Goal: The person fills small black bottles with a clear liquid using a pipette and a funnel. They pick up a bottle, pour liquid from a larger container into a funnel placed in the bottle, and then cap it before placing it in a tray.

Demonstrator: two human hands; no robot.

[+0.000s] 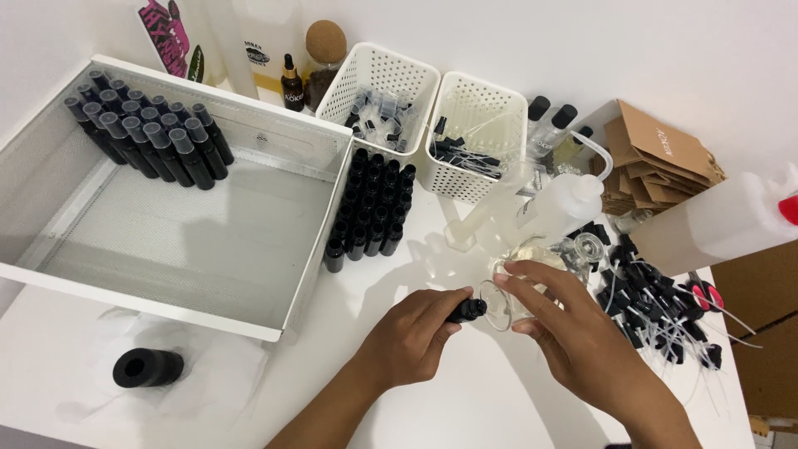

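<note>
At lower centre of the frame, a black vial is gripped by the left hand; a glass beaker is grasped by the right hand, tilted toward it.

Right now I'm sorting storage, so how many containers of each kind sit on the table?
White perforated baskets: 2
White mesh tray: 1
Clear squeeze wash bottle: 1
Glass beaker in the right hand: 1
Total: 5
</note>
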